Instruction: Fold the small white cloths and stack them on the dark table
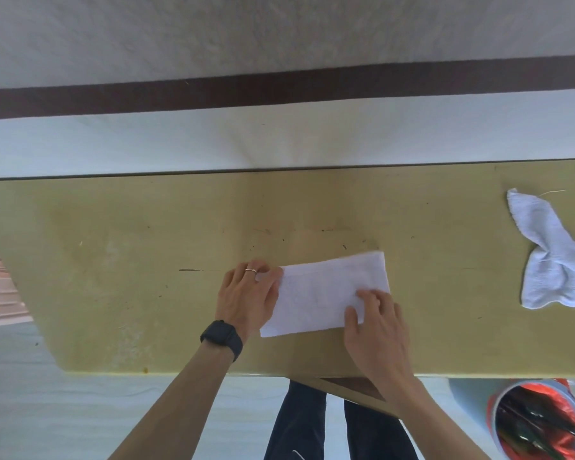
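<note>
A small white cloth [319, 290] lies folded into a long rectangle near the middle of the yellowish table [130, 260]. My left hand [246, 293], with a ring and a dark wristwatch, rests on the cloth's left end, fingers laid over its edge. My right hand [375, 323] pinches the cloth's lower right corner between thumb and fingers. A second white cloth [551, 257] lies crumpled and unfolded at the table's right side, apart from both hands.
The table's near edge runs just below my wrists. A round bin [538, 423] with a red and dark liner stands on the floor at lower right. My dark trouser legs show under the table. A pale wall with a dark stripe lies beyond the far edge.
</note>
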Available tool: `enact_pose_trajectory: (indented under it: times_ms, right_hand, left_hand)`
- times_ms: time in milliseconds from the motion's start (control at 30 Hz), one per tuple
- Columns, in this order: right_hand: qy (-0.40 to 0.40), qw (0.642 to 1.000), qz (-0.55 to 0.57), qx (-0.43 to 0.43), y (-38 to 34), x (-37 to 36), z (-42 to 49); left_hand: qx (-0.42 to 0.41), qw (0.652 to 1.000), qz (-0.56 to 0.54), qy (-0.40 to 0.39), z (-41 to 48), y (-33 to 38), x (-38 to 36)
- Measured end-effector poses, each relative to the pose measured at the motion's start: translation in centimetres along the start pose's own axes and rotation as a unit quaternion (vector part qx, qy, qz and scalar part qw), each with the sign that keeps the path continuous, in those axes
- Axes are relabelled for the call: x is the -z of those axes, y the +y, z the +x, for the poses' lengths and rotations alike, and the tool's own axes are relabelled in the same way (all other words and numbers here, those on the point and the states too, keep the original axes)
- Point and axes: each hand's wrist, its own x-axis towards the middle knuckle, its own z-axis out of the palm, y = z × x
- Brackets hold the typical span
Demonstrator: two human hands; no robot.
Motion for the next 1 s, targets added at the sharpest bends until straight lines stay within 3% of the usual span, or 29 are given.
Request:
enact_pose_trajectory:
  times_ms: [100,300,467,600,767,1000]
  right_hand:
    - [0.01,0.998,-0.059,0.021,-1.5,0.8,4.1]
    - [0.021,0.978,-0.1,0.179,-3.8,1.2,10.5]
    - [0.126,0.959,-0.036,0.25,0.1,0.1,5.4]
    - [0.091,0.945,-0.079,0.303,4.4,-2.6,0.0]
    - [0.025,0.94,-0.144,0.308,6.9,-4.2,-3.3]
    - [0.107,0.929,-0.154,0.318,7.9,-6.4,-5.0]
  left_hand:
    - [0.046,0.999,0.003,-0.024,-0.2,0.6,0.6]
    - [0.067,0.994,-0.017,-0.081,-1.5,3.7,0.0]
    - [-0.014,0.999,0.028,0.005,-3.4,4.0,-1.2]
    - [-0.157,0.987,0.019,0.008,-4.8,3.1,-2.6]
    - [-0.159,0.984,0.019,-0.076,-7.9,3.7,-2.7]
    - [-0.171,0.982,0.049,-0.059,-11.6,6.3,-3.0]
